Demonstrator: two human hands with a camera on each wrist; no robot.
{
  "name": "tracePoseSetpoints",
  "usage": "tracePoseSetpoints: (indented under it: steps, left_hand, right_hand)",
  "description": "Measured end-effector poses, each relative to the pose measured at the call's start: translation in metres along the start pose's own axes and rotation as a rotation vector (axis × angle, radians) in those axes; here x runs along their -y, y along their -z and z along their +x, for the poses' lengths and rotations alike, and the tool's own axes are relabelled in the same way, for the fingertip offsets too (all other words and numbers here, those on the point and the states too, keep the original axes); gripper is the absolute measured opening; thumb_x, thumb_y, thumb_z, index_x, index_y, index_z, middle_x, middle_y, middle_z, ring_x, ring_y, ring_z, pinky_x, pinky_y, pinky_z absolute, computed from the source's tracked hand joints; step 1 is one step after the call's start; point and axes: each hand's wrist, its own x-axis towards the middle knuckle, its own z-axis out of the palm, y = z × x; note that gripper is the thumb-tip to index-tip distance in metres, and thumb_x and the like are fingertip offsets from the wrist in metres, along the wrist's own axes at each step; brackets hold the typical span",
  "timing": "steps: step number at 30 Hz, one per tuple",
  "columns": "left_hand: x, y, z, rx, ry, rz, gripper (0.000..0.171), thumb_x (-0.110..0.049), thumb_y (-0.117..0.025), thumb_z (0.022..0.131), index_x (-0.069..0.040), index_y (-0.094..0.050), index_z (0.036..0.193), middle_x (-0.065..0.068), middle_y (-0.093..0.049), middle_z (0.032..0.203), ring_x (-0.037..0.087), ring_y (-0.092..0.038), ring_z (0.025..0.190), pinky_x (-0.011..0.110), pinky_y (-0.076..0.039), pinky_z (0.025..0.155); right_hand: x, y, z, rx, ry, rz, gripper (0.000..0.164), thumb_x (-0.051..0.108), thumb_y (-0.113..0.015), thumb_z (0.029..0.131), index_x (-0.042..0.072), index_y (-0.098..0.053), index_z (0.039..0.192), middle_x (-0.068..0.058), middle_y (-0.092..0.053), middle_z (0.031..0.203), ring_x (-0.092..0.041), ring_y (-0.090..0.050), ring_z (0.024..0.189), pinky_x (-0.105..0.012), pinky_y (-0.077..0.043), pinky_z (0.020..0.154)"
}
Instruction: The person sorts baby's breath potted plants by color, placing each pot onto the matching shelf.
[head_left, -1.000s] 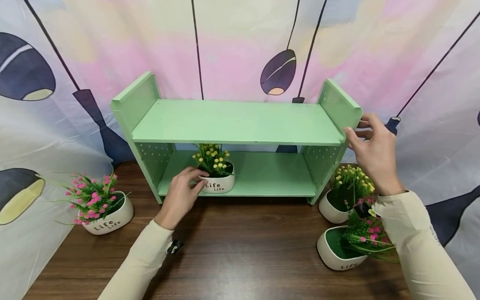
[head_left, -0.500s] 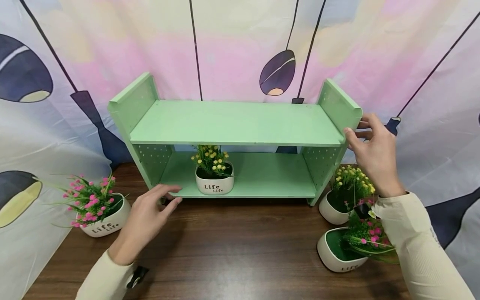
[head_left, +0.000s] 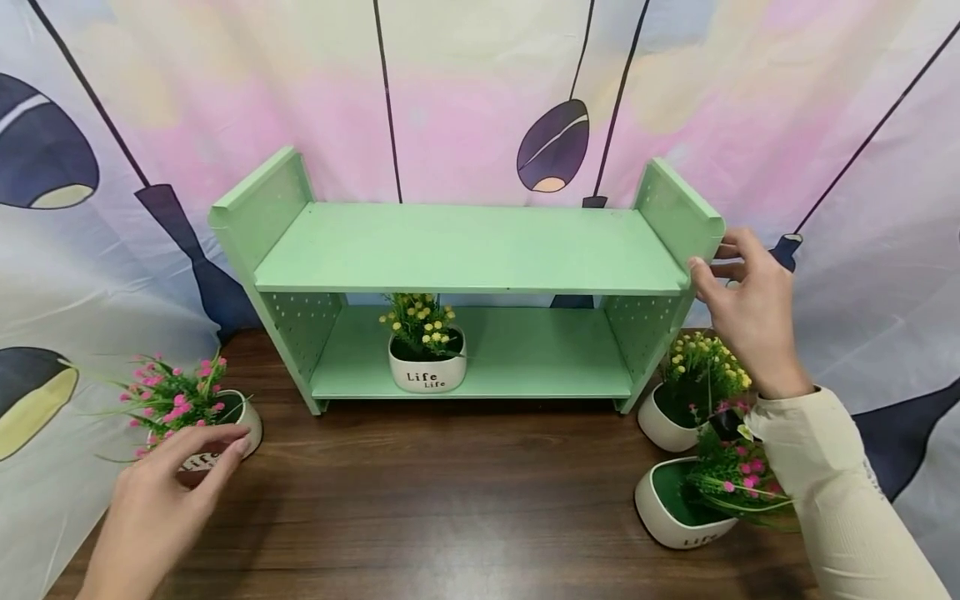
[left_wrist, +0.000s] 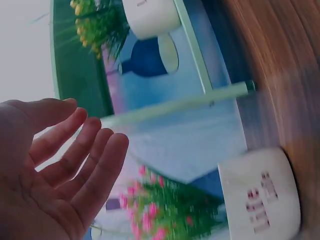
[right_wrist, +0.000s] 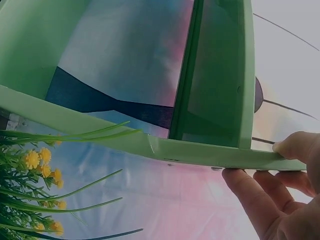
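Gripping green shelf (head_left: 465,248): right hand (head_left: 752,312); relaxed left hand (head_left: 157,504) near "Life"-lettered pink-flowered pot (left_wrist: 262,195).

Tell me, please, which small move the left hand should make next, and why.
I would probably bring the left hand to the pink-flowered pot and grip its rim: the left wrist view shows that hand holding nothing, fingers apart from this pot, while the head view shows the right hand holding the side of the green shelf.
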Motion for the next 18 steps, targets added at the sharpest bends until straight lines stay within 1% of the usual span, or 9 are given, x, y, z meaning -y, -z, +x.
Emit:
tracePoseSetpoints:
  steps: [3, 6, 8, 10, 11, 13, 15, 16, 18]
  left_hand:
    - [0.01, 0.01, -0.009, -0.024, 0.092, 0.032, 0.017, -0.003, -0.08, 0.092, -0.011, -0.081, 0.108, -0.041, -0.057, 0.094, -0.03, -0.047, 0.087, 0.002, -0.044, 0.063]
    - [0.019, 0.018, -0.012, -0.062, 0.25, 0.091, 0.012, -0.01, -0.077, 0.097, -0.006, -0.08, 0.107, -0.048, -0.047, 0.087, -0.032, -0.042, 0.079, 0.0, -0.039, 0.062]
    - [0.025, 0.024, -0.014, -0.074, 0.348, 0.126, 0.017, -0.013, -0.073, 0.1, -0.001, -0.079, 0.11, -0.032, -0.064, 0.083, -0.034, -0.037, 0.075, -0.001, -0.036, 0.06]
    - [0.032, 0.028, -0.014, -0.065, 0.418, 0.167, 0.023, -0.016, -0.069, 0.103, 0.003, -0.076, 0.114, -0.003, -0.076, 0.089, -0.034, -0.031, 0.073, 0.0, -0.034, 0.058]
    - [0.036, 0.029, -0.015, -0.052, 0.437, 0.182, 0.026, -0.018, -0.067, 0.104, 0.004, -0.075, 0.116, 0.011, -0.078, 0.097, -0.035, -0.028, 0.074, 0.0, -0.033, 0.057]
    - [0.045, 0.03, -0.015, -0.027, 0.436, 0.208, 0.029, -0.019, -0.065, 0.105, 0.006, -0.073, 0.118, 0.032, -0.071, 0.114, -0.035, -0.024, 0.075, 0.002, -0.032, 0.055]
    - [0.056, 0.031, -0.016, -0.014, 0.434, 0.231, 0.03, -0.02, -0.066, 0.105, 0.006, -0.074, 0.117, 0.033, -0.071, 0.115, -0.034, -0.024, 0.074, 0.004, -0.032, 0.054]
    - [0.06, 0.03, -0.016, -0.006, 0.435, 0.246, 0.032, -0.022, -0.066, 0.105, 0.007, -0.074, 0.116, 0.034, -0.071, 0.114, -0.028, -0.036, 0.073, 0.008, -0.038, 0.054]
    - [0.071, 0.03, -0.018, 0.001, 0.423, 0.274, 0.033, -0.023, -0.067, 0.104, 0.008, -0.075, 0.112, 0.035, -0.071, 0.109, -0.007, -0.06, 0.07, 0.018, -0.044, 0.052]
  right_hand:
    - [0.0, -0.001, 0.0, -0.005, -0.002, -0.004, 0.042, 0.02, -0.063, 0.106, 0.002, -0.059, 0.143, -0.025, -0.065, 0.125, -0.048, -0.068, 0.11, -0.001, -0.048, 0.071]
    - [0.001, -0.001, -0.001, -0.003, -0.005, -0.006, 0.042, 0.02, -0.063, 0.106, 0.003, -0.059, 0.143, -0.025, -0.065, 0.126, -0.048, -0.068, 0.111, -0.001, -0.047, 0.071]
    - [0.001, -0.001, 0.0, -0.001, -0.001, -0.008, 0.042, 0.02, -0.063, 0.106, 0.002, -0.059, 0.143, -0.025, -0.065, 0.126, -0.049, -0.068, 0.111, 0.0, -0.047, 0.071]
    - [0.0, -0.001, 0.0, 0.0, 0.002, -0.009, 0.042, 0.021, -0.063, 0.106, 0.002, -0.059, 0.143, -0.025, -0.065, 0.127, -0.049, -0.068, 0.111, 0.0, -0.046, 0.072]
    - [0.0, -0.001, 0.0, -0.001, 0.003, -0.013, 0.042, 0.021, -0.063, 0.106, 0.002, -0.059, 0.143, -0.025, -0.065, 0.127, -0.049, -0.068, 0.111, 0.0, -0.046, 0.071]
    - [0.0, 0.0, 0.0, -0.007, 0.002, -0.016, 0.041, 0.021, -0.063, 0.106, 0.002, -0.06, 0.143, -0.025, -0.066, 0.126, -0.049, -0.068, 0.11, 0.0, -0.046, 0.071]
    - [0.0, 0.0, 0.0, -0.008, -0.002, -0.015, 0.041, 0.021, -0.063, 0.106, 0.002, -0.059, 0.142, -0.025, -0.065, 0.126, -0.049, -0.068, 0.11, 0.0, -0.046, 0.071]
    - [0.0, 0.0, 0.0, -0.006, -0.002, -0.015, 0.041, 0.021, -0.063, 0.106, 0.002, -0.059, 0.142, -0.025, -0.065, 0.126, -0.049, -0.068, 0.111, 0.0, -0.046, 0.071]
    - [0.0, 0.0, 0.0, 0.002, 0.001, -0.013, 0.041, 0.021, -0.063, 0.106, 0.001, -0.059, 0.142, -0.027, -0.065, 0.127, -0.05, -0.068, 0.112, 0.001, -0.045, 0.07]
